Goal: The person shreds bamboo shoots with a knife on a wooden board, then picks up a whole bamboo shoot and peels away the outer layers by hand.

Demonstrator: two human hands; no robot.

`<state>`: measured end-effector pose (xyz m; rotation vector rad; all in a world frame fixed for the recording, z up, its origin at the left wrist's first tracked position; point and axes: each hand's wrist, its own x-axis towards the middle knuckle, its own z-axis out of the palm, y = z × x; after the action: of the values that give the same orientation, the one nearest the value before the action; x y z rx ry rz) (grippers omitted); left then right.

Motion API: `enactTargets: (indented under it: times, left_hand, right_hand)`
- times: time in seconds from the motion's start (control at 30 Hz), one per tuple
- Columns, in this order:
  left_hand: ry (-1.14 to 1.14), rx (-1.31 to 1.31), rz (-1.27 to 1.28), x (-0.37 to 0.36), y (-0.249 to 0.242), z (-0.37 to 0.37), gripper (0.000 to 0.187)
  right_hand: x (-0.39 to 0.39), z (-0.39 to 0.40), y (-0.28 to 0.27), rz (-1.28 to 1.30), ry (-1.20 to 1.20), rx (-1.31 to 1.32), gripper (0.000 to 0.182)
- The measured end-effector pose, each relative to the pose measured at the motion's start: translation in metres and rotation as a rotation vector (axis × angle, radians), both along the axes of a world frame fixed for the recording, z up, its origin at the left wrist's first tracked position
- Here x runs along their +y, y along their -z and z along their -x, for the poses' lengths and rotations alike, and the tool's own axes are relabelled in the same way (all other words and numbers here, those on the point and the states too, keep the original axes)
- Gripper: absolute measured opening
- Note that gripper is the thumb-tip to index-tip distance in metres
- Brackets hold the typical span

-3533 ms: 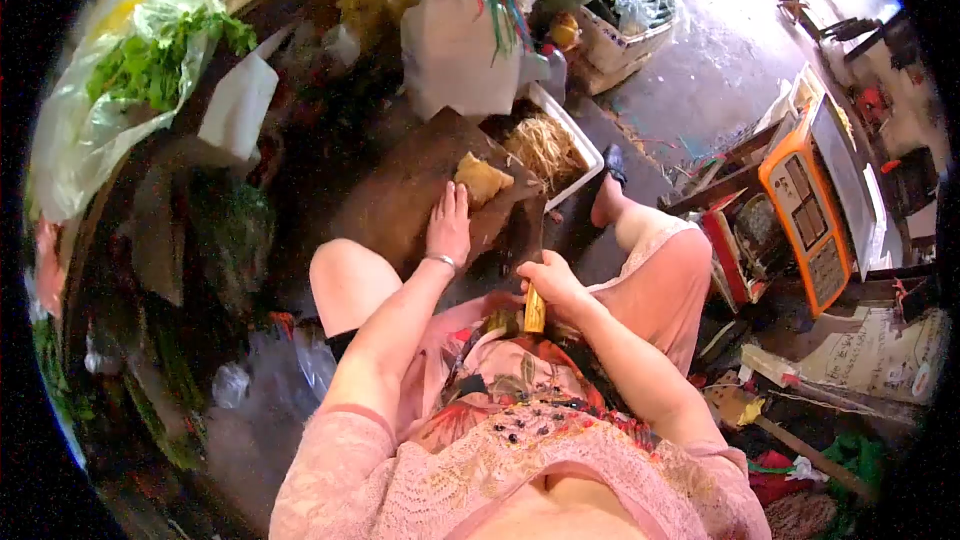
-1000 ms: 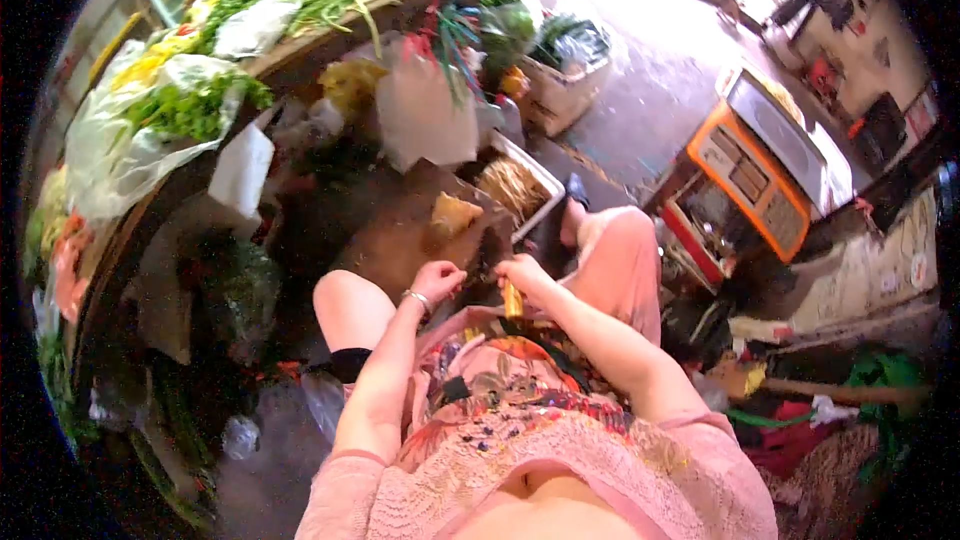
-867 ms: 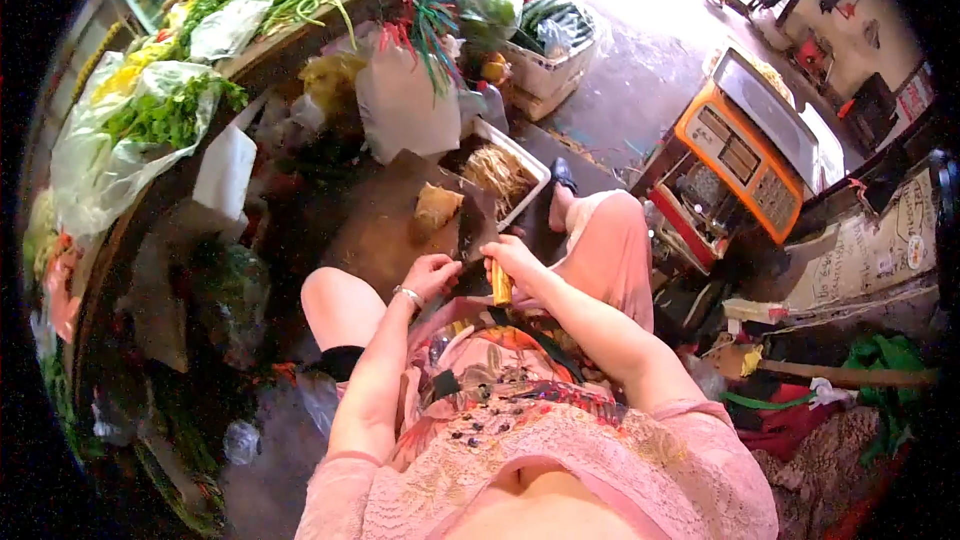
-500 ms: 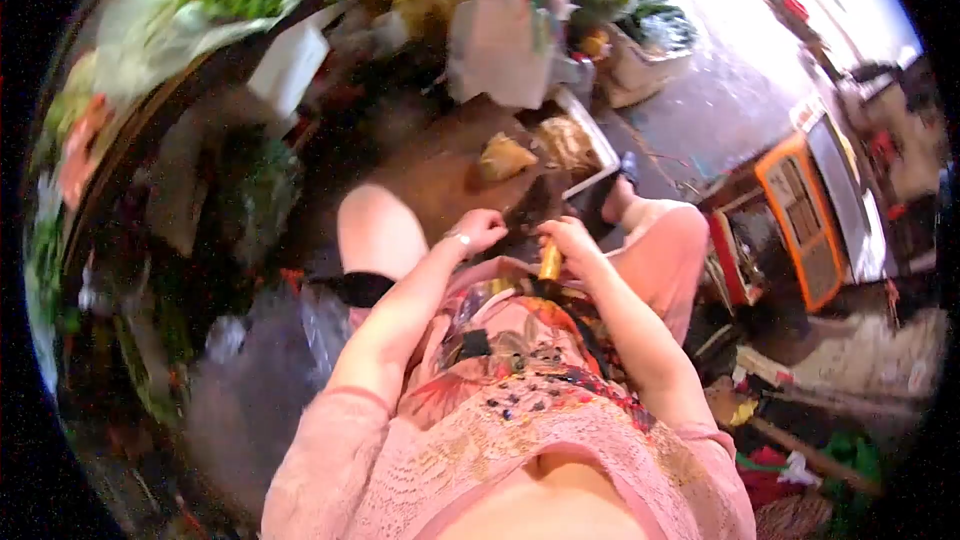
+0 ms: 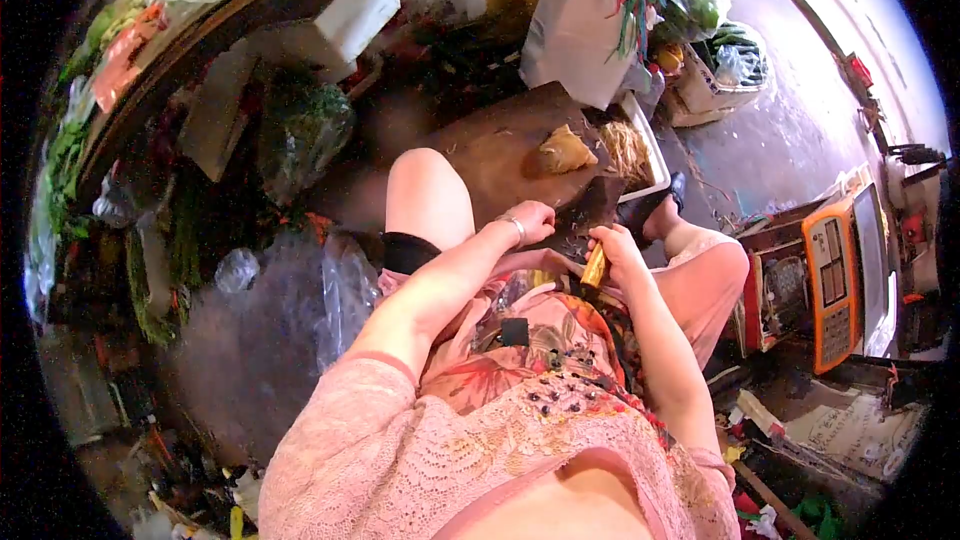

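Observation:
My right hand point(image 5: 620, 253) is wrapped round the yellowish handle of a broad, dark-bladed cleaver point(image 5: 596, 268). Its blade points away from me, over the brown board between my knees. Just left of the blade is my left hand point(image 5: 533, 221), fingers curled closed and a bracelet on the wrist; I cannot tell what is in them. Beyond both hands, a pale tan chunk point(image 5: 567, 150) lies on the brown board point(image 5: 490, 155). A white box point(image 5: 652, 145) beside it holds straw-coloured shreds point(image 5: 627, 154).
A large white bag point(image 5: 573, 35) stands beyond the board, with red and green ties point(image 5: 640, 0) hanging above. Farther right sits a box of green vegetables point(image 5: 735, 60). An orange-framed scale point(image 5: 832, 285) is at my right. Plastic bags point(image 5: 345, 295) lie at my left.
The view has swung, so the whole scene sits farther right and mostly lower, and looks sharper. My hands keep nearly the same pose, the right still round the cleaver handle.

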<state>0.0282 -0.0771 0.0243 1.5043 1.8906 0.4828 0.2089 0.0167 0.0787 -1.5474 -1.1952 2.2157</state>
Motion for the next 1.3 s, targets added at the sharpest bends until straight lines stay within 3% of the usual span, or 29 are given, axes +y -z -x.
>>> enactTargets:
  times: [0.6, 0.73, 1.1, 1.3]
  left_hand:
    - [0.020, 0.019, -0.010, 0.002, 0.002, -0.001, 0.021]
    - [0.014, 0.027, -0.021, 0.000, -0.003, -0.002, 0.021]
    - [-0.009, 0.015, -0.015, -0.001, 0.001, -0.002, 0.019]
    - [-0.004, 0.011, -0.017, -0.002, -0.005, -0.002, 0.019]
  right_hand:
    - [0.002, -0.004, 0.010, -0.034, -0.077, 0.021, 0.006]
    - [0.003, -0.002, 0.008, 0.016, -0.096, -0.008, 0.021]
    - [0.001, -0.004, 0.005, 0.014, -0.070, 0.056, 0.004]
    - [0.003, -0.004, 0.017, -0.055, -0.097, 0.006, 0.004]
